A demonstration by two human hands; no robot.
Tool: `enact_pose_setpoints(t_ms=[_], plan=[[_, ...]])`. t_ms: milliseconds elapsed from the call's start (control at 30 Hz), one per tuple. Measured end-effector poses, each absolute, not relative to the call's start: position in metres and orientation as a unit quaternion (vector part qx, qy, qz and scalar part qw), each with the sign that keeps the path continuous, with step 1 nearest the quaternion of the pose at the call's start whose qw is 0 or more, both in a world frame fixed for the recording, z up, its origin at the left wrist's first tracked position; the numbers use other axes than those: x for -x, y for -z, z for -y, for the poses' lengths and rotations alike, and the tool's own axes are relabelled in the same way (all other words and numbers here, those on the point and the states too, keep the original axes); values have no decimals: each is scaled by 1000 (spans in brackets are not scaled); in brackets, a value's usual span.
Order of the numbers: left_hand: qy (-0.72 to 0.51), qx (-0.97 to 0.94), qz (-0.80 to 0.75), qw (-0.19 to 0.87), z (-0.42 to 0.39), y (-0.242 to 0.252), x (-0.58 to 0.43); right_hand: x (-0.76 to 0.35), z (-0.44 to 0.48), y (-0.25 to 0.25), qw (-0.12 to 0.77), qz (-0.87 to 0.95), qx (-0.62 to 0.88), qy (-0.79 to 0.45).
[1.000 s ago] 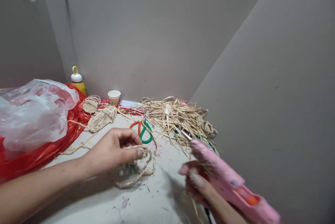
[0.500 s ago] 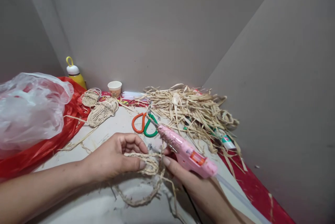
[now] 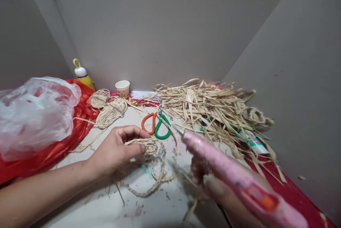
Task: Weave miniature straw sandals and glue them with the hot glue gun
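My left hand [image 3: 117, 150] pinches a small coiled braid of straw [image 3: 149, 146] against the white table top [image 3: 149, 210]; the loose end of the braid [image 3: 157, 182] loops toward me. My right hand [image 3: 213, 189], blurred by motion, grips a pink hot glue gun [image 3: 229, 171] whose metal tip [image 3: 177, 129] points left and away, a little right of the coil and not touching it.
Orange and green scissors [image 3: 156, 125] lie just beyond the coil. A heap of dry straw strips [image 3: 213, 107] fills the back right, with a tube [image 3: 253, 142] in it. Finished straw coils [image 3: 110, 110], a paper cup [image 3: 123, 88], a yellow bottle [image 3: 84, 76] and plastic bags [image 3: 34, 114] sit left.
The glue gun was brought to the coil half a second ago and has now drawn back toward me and to the right. My left hand has kept its pinch on the coil.
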State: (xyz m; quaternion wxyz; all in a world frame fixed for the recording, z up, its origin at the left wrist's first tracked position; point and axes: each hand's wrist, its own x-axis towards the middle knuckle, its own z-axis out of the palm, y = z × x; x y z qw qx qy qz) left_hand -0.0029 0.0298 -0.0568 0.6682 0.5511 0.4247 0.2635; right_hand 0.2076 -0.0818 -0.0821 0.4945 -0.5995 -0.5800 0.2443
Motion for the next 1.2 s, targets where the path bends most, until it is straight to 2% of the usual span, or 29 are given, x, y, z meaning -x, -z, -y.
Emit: enact_pose_setpoints(t_ms=[300, 667, 1200], plan=[[-311, -632, -422, 571, -27, 49, 4, -203, 79, 96, 426, 753, 480, -147], [-304, -616, -411, 599, -22, 44, -1, -202, 76, 95, 418, 738, 512, -138], [-294, -665, -422, 541, -20, 46, 3, -204, 75, 90, 388, 752, 517, -133]])
